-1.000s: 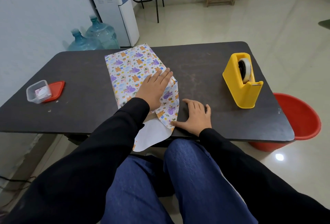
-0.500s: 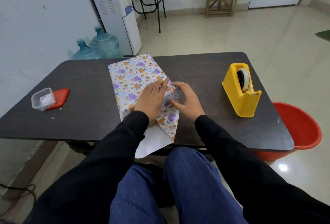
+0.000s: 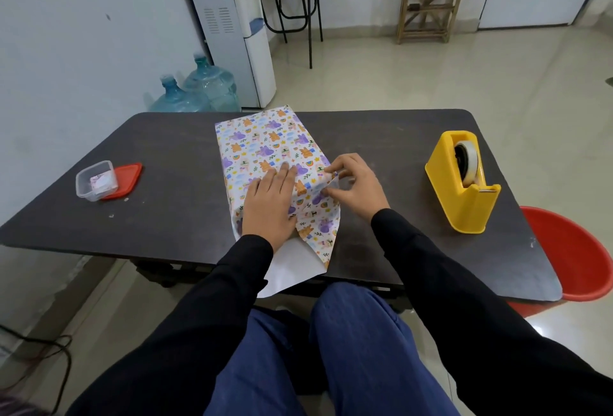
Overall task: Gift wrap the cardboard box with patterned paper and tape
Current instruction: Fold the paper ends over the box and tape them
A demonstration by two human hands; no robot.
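A box wrapped in patterned paper (image 3: 262, 143) lies lengthwise on the dark table (image 3: 166, 156); the cardboard itself is hidden. My left hand (image 3: 270, 204) presses flat on the paper over the near end of the box. My right hand (image 3: 355, 186) pinches the paper's right edge at the near right corner of the box. Loose paper hangs over the table's front edge, its white underside (image 3: 288, 269) showing. A yellow tape dispenser (image 3: 464, 183) with a roll of tape stands to the right, apart from both hands.
A small clear tub (image 3: 96, 180) with its red lid (image 3: 126, 176) beside it sits at the table's left. A red bucket (image 3: 577, 256) stands on the floor by the right corner. Water bottles (image 3: 199, 90) and a dispenser (image 3: 232, 24) are behind the table.
My right hand left the table surface near the front edge and moved up to the box's near right corner, where it now pinches the paper. My left hand stayed pressed on top.
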